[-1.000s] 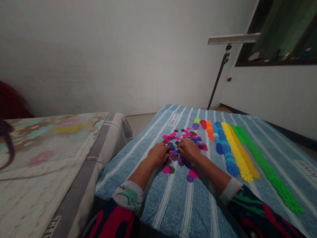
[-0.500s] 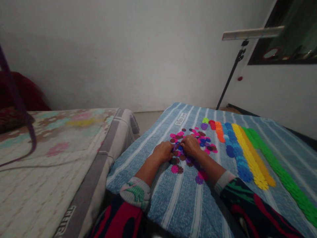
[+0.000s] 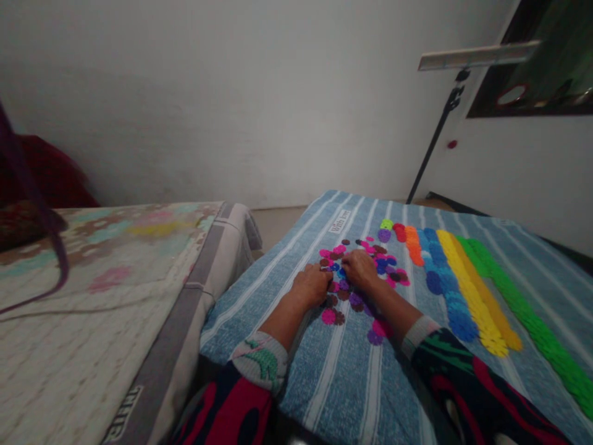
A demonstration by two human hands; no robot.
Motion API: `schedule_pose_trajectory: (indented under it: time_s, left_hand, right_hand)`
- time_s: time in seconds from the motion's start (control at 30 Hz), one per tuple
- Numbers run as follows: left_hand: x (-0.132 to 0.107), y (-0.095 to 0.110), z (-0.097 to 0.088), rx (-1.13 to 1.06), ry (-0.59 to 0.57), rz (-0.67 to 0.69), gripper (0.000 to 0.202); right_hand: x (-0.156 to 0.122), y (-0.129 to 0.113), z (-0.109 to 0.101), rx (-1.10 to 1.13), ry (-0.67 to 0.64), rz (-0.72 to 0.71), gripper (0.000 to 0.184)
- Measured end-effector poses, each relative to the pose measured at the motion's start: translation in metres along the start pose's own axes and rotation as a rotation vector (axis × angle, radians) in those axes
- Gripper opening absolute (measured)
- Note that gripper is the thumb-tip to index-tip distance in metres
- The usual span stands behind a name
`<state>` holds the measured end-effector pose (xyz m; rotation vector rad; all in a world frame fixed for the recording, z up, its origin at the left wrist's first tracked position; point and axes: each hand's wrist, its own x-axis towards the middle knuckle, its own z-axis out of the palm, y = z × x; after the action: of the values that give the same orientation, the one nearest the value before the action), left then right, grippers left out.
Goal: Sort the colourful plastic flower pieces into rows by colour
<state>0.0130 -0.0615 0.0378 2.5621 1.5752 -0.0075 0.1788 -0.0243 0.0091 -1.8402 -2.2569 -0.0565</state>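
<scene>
A loose pile of small notched plastic discs (image 3: 356, 300), pink, brown, purple and dark blue, lies on the blue striped cloth (image 3: 296, 371). My left hand (image 3: 312, 284) rests at the pile's left side, fingers curled down among the discs. Facing it, my right hand (image 3: 360, 269) reaches into the middle, thumb and fingertips drawn together close to a blue disc (image 3: 341, 272). A small gap separates the hands. Whatever either hand pinches is hidden or too small to make out.
Right of the pile run overlapping rows of sorted discs: orange discs (image 3: 414, 245), blue discs (image 3: 456, 303), yellow discs (image 3: 472, 290) and green discs (image 3: 532, 321). A purple disc (image 3: 384, 235) and red discs (image 3: 399, 232) lie farther back. Another covered bed (image 3: 92, 346) stands left, across a gap.
My left hand has shifted slightly right, nearer my right hand. The right fingers have moved a little among the discs. The view has also shifted slightly.
</scene>
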Motion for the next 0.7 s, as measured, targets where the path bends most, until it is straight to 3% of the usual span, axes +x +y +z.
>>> schedule_pose_trajectory:
  time_s: [0.33, 0.7]
  left_hand:
    - [0.001, -0.003, -0.002, -0.006, -0.011, -0.017, 0.031]
    - [0.001, 0.000, -0.006, 0.003, -0.029, -0.051, 0.029]
  right_hand:
    - [-0.011, -0.005, -0.006, 0.021, -0.055, -0.106, 0.024]
    - [-0.007, 0.009, -0.010, 0.063, -0.080, -0.120, 0.017]
